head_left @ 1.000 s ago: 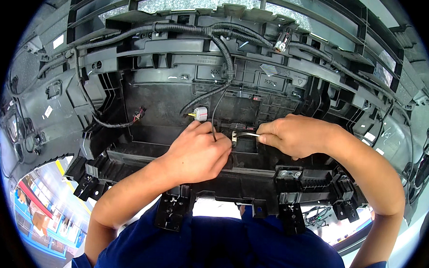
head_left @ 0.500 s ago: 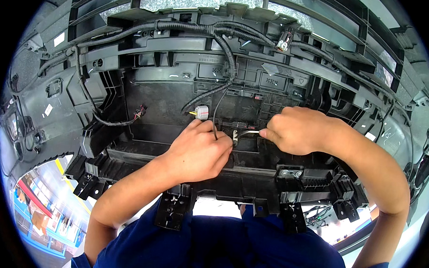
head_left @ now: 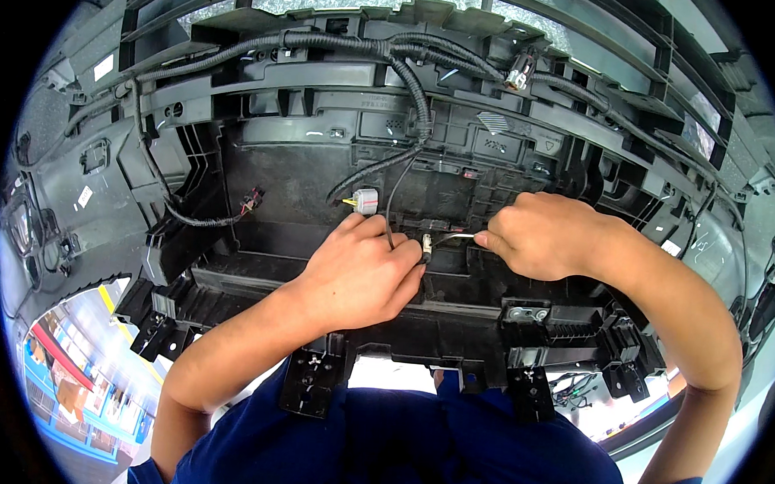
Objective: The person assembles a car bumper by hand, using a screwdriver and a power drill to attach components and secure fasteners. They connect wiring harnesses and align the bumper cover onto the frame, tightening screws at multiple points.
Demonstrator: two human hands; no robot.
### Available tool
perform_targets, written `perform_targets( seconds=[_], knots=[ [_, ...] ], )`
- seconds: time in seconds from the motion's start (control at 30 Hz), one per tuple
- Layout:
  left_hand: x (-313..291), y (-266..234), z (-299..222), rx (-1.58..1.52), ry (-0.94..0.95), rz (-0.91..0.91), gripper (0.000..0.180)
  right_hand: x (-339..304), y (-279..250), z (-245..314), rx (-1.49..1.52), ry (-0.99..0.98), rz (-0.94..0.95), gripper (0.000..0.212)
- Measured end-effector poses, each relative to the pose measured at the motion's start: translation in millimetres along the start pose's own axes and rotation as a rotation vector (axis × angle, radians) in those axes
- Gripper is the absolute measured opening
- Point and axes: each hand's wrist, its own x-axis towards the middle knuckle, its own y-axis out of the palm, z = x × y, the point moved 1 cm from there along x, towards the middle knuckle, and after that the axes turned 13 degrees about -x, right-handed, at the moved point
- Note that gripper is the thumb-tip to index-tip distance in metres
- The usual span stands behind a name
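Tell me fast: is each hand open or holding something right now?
Left hand: closed on a thin black cable.
Right hand: closed on a slim pale strip.

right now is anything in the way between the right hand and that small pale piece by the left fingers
Nothing visible blocks it. Only a thin silvery strip extends from the right hand toward the small pale piece.

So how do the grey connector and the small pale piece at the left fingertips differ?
The grey connector is bulkier; the small pale piece is slimmer. The grey connector shows a red line and yellow wire; the pale piece shows neither. Both are close to the left hand.
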Motion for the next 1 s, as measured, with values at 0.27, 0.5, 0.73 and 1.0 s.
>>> perform_targets(
  seconds=[0.27,0.5,0.73,1.0],
  knots=[
    [-1.5,1.3,2.0,-0.003,0.004,-0.019,0.019,0.8,-4.1,1.7,0.041,0.008,0.043,0.048],
    [-1.5,2.2,2.6,0.008,0.006,-0.026,0.02,3.4,-2.7,1.0,-0.011,0.004,0.059,0.048],
    [-2.9,4.2,3.9,0.007,0.016,-0.049,0.019,6.7,-6.7,4.7,-0.052,0.009,0.14,0.048],
    [-2.7,3.0,4.2,0.027,0.018,-0.035,0.019,8.1,-10.4,7.2,-0.071,0.023,0.183,0.05]
  ],
)
